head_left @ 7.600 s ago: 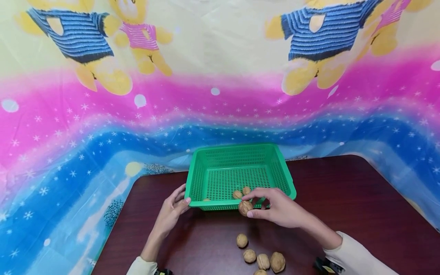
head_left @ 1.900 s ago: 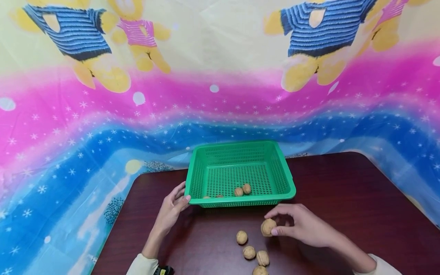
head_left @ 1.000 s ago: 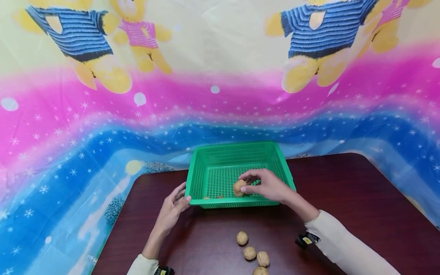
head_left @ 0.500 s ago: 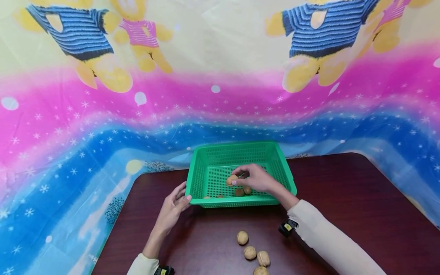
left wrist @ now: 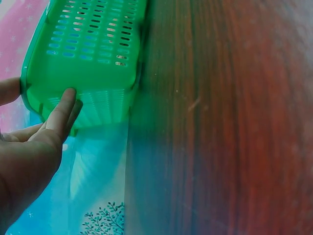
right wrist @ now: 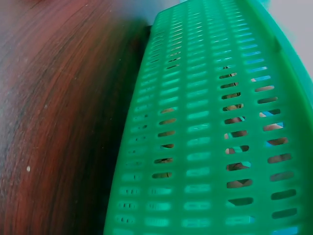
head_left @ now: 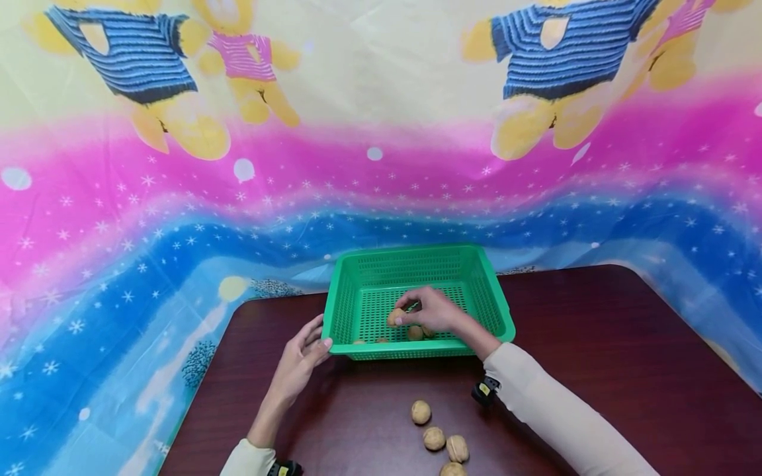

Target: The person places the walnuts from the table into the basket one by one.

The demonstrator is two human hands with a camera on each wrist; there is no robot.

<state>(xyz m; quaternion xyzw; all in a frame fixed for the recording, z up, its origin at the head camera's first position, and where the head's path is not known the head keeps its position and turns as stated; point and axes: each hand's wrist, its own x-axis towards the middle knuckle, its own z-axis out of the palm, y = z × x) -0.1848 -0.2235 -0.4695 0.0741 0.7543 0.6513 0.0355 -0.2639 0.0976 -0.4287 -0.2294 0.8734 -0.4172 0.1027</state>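
In the head view a green plastic basket stands on the table. My left hand holds its near left corner, thumb over the rim and fingers against the outer wall; the left wrist view shows those fingers on the green side. My right hand reaches inside the basket and pinches a walnut low over its floor. Beside that hand lies another walnut, with one more partly covered by the hand. Tops of further walnuts peek over the near rim. In the right wrist view the basket wall hides the hand.
Several loose walnuts lie on the dark wooden table in front of the basket, the farthest walnut nearest to it. A printed cloth hangs behind and around the table.
My right hand picked up a walnut from the table, carried it over the near rim and lowered it leftward inside the basket. The left hand has stayed at the corner.
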